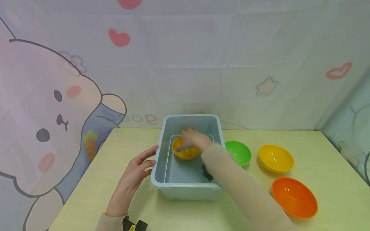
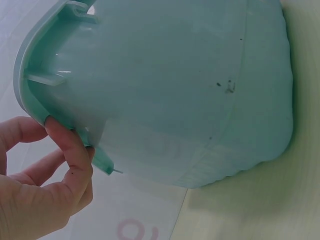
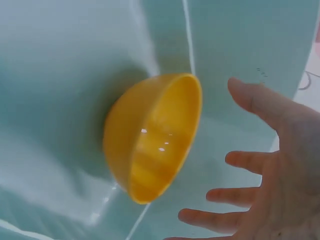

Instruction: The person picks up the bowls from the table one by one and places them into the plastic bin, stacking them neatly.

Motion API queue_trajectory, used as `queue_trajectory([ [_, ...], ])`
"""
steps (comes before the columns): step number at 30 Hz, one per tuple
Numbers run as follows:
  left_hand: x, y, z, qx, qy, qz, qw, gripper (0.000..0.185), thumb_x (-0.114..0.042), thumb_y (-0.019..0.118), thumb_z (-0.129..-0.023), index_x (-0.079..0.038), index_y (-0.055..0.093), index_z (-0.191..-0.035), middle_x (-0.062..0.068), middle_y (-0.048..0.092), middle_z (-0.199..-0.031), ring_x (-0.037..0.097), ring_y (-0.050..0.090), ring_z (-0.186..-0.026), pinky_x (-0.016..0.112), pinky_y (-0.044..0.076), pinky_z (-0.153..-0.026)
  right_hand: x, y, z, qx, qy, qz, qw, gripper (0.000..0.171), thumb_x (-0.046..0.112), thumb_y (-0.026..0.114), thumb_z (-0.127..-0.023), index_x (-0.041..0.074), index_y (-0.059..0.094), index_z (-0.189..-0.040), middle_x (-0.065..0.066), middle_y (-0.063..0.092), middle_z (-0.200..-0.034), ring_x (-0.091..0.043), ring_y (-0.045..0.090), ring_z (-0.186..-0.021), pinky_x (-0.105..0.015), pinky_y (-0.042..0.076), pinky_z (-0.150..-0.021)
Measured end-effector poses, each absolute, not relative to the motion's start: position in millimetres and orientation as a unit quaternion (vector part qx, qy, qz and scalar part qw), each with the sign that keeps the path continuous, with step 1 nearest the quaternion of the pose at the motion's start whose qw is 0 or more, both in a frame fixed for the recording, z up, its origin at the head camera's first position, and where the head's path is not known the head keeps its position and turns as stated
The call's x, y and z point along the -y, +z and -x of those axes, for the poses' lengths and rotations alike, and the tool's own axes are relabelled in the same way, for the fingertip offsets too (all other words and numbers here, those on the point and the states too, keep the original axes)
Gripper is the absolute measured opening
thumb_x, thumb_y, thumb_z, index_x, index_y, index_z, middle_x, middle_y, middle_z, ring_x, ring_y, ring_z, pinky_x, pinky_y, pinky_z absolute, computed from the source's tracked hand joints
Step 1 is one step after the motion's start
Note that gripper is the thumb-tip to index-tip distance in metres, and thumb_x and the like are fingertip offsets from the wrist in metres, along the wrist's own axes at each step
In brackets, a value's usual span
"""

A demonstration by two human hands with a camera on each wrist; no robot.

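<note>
A pale blue-green plastic bin [image 1: 188,185] stands on the table. My left hand [image 1: 134,171] holds its left rim, fingers bent under the lip [image 2: 35,102] in the left wrist view. Inside the bin, toward its far end, sits a yellow bowl [image 1: 185,156] with its opening upward. Over that bowl hovers my right hand [image 1: 194,140], blurred in the head view. The right wrist view shows the fingers of this hand [image 3: 285,170] spread, with a gap between them and the yellow bowl [image 3: 120,135]. Nothing is in its grasp.
Right of the bin are a green bowl [image 1: 238,153], partly behind my right sleeve, a second yellow bowl [image 1: 276,158] and an orange bowl [image 1: 295,198]. A printed cloth [image 1: 185,64] hangs behind the pale table [image 1: 115,147].
</note>
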State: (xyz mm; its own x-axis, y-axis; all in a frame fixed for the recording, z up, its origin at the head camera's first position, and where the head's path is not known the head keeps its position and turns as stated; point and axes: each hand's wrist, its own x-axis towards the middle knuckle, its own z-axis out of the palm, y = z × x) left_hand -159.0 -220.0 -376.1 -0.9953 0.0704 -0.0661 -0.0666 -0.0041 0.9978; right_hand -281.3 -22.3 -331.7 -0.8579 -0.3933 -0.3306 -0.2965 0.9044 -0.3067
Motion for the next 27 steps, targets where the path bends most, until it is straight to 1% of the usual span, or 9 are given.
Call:
queue_trajectory([
  [6,218.6,-376.0,161.2,-0.704,0.709,0.001,0.049,0.054,-0.003,0.052,-0.092,-0.007,0.043,-0.145,0.013,0.043,-0.144,0.011,0.056,-0.108,0.027,0.050,-0.087,22.5,-319.8,281.7,-0.958,-0.138,0.174,0.183,0.084,0.045,0.066,-0.086,0.019,0.024,-0.153,-0.015,0.013,-0.161,-0.042,0.020,-0.145,-0.062,0.027,-0.111],
  [11,216.6,-375.9,162.9,-0.699,0.713,0.003,0.048,0.054,-0.002,0.052,-0.092,-0.006,0.043,-0.144,0.013,0.043,-0.143,0.010,0.057,-0.103,0.026,0.050,-0.086,22.1,-311.3,280.7,-0.960,-0.136,0.175,0.171,0.084,0.046,0.065,-0.086,0.020,0.023,-0.154,-0.014,0.009,-0.162,-0.042,0.020,-0.145,-0.062,0.027,-0.111],
  [15,216.0,-375.6,163.6,-0.698,0.715,0.005,0.048,0.053,-0.003,0.052,-0.092,-0.007,0.043,-0.144,0.012,0.043,-0.143,0.011,0.057,-0.102,0.026,0.050,-0.086,22.5,-304.5,278.1,-0.963,-0.126,0.176,0.162,0.081,0.046,0.064,-0.087,0.019,0.026,-0.153,-0.015,0.011,-0.161,-0.042,0.023,-0.144,-0.060,0.028,-0.111],
  [20,216.3,-375.9,164.0,-0.696,0.716,0.005,0.049,0.053,-0.004,0.053,-0.092,-0.007,0.043,-0.144,0.012,0.043,-0.143,0.010,0.057,-0.104,0.027,0.050,-0.087,23.5,-293.7,274.0,-0.965,-0.119,0.174,0.153,0.077,0.047,0.062,-0.088,0.018,0.029,-0.152,-0.015,0.017,-0.160,-0.041,0.024,-0.144,-0.058,0.028,-0.113],
  [27,218.1,-378.3,165.7,-0.695,0.718,-0.002,0.049,0.053,-0.004,0.053,-0.092,-0.007,0.043,-0.144,0.010,0.045,-0.141,0.009,0.058,-0.103,0.026,0.051,-0.085,22.3,-280.8,267.9,-0.968,-0.107,0.178,0.142,0.078,0.051,0.059,-0.088,0.019,0.027,-0.152,-0.014,0.021,-0.159,-0.041,0.026,-0.143,-0.058,0.030,-0.111],
])
